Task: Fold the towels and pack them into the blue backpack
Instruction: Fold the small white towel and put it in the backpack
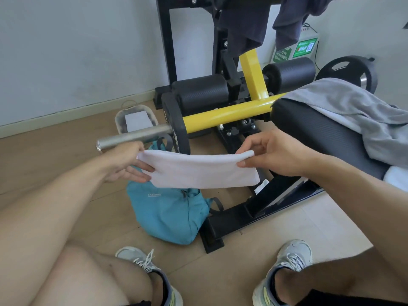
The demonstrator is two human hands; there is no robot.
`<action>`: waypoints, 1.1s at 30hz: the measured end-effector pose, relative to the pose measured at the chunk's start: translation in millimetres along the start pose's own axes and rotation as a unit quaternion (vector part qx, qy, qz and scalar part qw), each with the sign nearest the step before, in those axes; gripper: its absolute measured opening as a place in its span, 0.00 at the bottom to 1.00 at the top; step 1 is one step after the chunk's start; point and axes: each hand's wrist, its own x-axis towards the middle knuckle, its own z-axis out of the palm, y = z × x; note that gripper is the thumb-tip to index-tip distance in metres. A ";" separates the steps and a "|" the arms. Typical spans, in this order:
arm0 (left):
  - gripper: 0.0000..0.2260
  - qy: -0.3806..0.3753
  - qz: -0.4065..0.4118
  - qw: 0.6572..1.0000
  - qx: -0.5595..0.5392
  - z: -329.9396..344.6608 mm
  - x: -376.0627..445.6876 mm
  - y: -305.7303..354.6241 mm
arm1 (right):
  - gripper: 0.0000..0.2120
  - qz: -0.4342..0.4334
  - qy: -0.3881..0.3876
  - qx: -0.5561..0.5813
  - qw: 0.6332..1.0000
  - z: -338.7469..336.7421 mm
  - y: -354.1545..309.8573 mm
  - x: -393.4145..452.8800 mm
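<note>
Above the wooden floor (254, 250), between the person's two hands, one white towel (198, 171) hangs stretched flat, folded into a wide band; its long axis runs left to right, with the right end a little higher than the left end; the left hand (125, 164) pinches the left end between thumb and fingers, and the right hand (271, 155) pinches the upper right corner, thumb underneath and fingers curled over the edge; directly below the towel sits one blue backpack (167, 213) on the floor, standing with its top loop pointing up and away toward a steel bar (134, 135); a small line of pale writing shows on its front, too small to read; one grey towel (353, 113) lies crumpled over the black bench pad (320, 133) at right, and a bit of another white cloth (397, 175) shows at the pad's near edge; two grey sneakers (141, 261) are planted on the floor; one clear plastic tub (135, 119) stands near the wall; against the wall a white box (306, 45) carries green labels, one with a QR code and one reading "80%"; two dark garments (245, 29) hang from the machine's frame.
</note>
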 end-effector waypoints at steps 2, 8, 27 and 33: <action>0.22 0.000 0.006 1.000 -0.016 3.3 1.6 1.6 | 0.04 -0.027 -0.060 0.008 0.998 12.6 -12.1 -7.3; 0.14 0.044 0.119 0.990 0.056 22.3 0.1 4.5 | 0.05 -0.065 -0.184 -0.036 0.980 43.8 -37.1 -26.3; 0.04 -0.241 0.272 0.930 0.052 92.7 -66.7 37.1 | 0.09 -0.072 0.065 -0.022 0.995 30.9 -25.4 -8.5; 0.30 -0.257 0.242 0.935 0.019 92.7 -69.9 36.1 | 0.13 -0.072 0.121 -0.027 0.990 32.1 -22.9 -3.0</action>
